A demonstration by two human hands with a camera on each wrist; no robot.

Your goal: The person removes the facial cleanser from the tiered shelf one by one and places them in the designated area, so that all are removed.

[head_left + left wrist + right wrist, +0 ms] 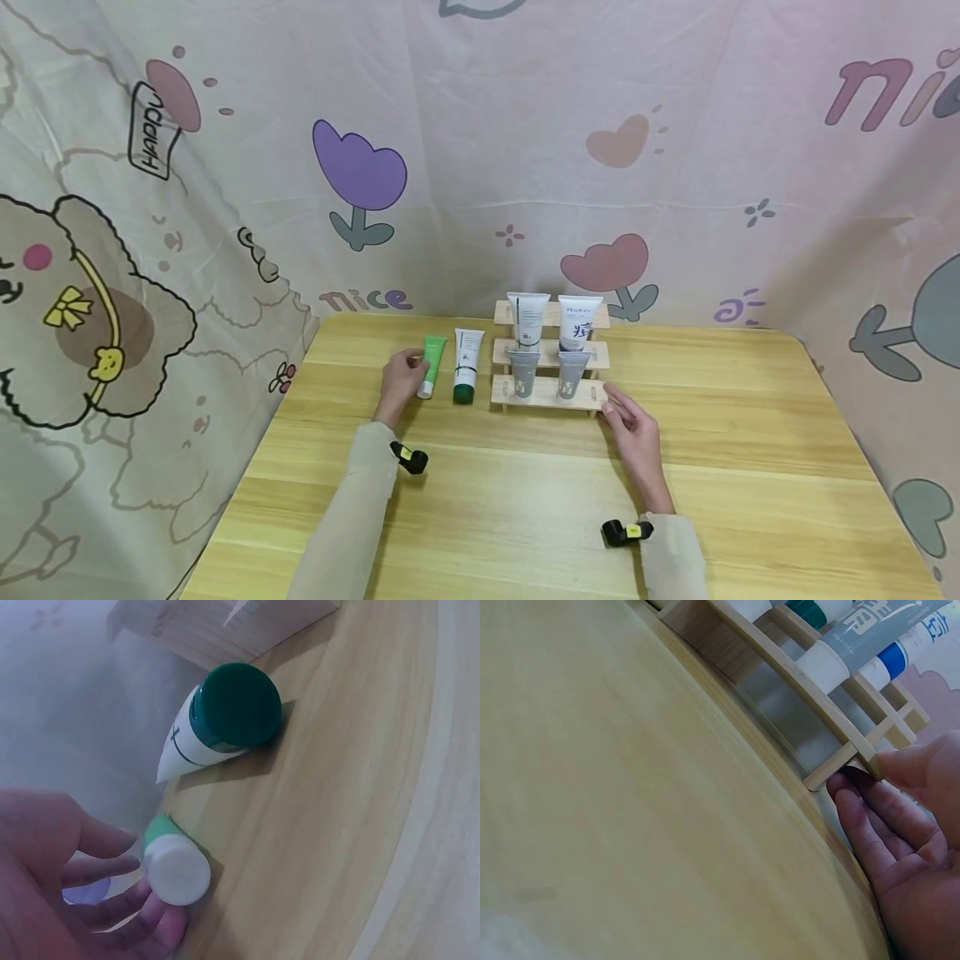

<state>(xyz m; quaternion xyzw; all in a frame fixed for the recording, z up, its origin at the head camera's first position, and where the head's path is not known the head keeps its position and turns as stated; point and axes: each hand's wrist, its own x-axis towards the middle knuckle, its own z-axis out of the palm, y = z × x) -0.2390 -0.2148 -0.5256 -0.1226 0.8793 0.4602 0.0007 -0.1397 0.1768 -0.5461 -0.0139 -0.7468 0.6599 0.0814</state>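
Note:
A green tube with a white cap [432, 367] lies on the table at the left. My left hand [402, 382] is at its left side; in the left wrist view the fingertips touch or nearly touch the tube near its white cap [178, 870], without closing round it. Just right of it lies a white tube with a dark green cap [467, 367]. My right hand [634, 427] pinches the front right corner of a stepped wooden display rack [546, 401]. In the right wrist view its thumb is on the rack's edge [832, 720], with the fingers underneath.
Two grey tubes, one [523, 375] left of the other [572, 375], stand on the rack's lowest step. Behind them are a white tube with green print [528, 321] and a white tube with blue print [579, 323]. A patterned cloth [480, 167] hangs behind the wooden table [510, 517].

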